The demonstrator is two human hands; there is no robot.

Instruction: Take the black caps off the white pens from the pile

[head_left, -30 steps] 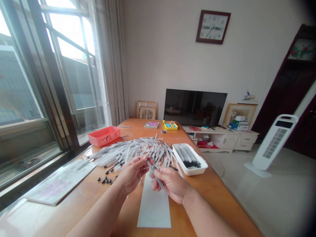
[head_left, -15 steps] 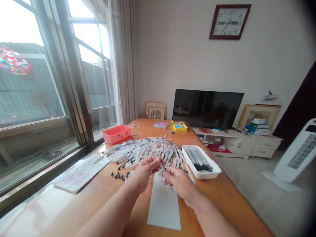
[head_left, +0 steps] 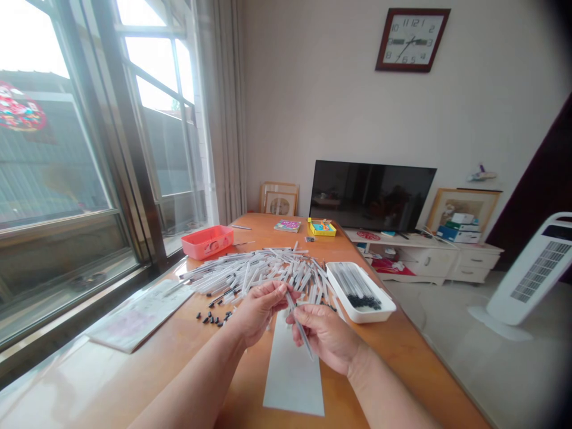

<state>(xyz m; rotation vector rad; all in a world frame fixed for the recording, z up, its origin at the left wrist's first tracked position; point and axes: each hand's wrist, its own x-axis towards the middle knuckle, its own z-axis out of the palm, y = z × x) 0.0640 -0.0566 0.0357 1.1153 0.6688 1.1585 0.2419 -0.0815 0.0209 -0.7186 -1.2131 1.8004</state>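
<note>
Both my hands meet over the orange table (head_left: pixel 393 363) above a white paper strip (head_left: pixel 292 378). My right hand (head_left: pixel 328 336) is closed round a clear pen (head_left: pixel 300 328) that slants down towards me. My left hand (head_left: pixel 259 307) pinches the pen's upper end with its fingertips. Just beyond lies a big heap of clear pens (head_left: pixel 254 274). A white tray (head_left: pixel 382 310) with finished black-capped pens sits to the right of my hands. Small black caps (head_left: pixel 210 317) are scattered to the left.
A red plastic box (head_left: pixel 207 241) stands near the window side. A flat booklet (head_left: pixel 138 313) lies at the left edge. Small colourful boxes (head_left: pixel 322 227) sit at the table's far end. Beyond are a television (head_left: pixel 370 195), a low cabinet, and a white fan (head_left: pixel 527 268) on the floor.
The head camera swung left and then settled. My hands stayed together on the pen, which now sticks out lower from my right hand.
</note>
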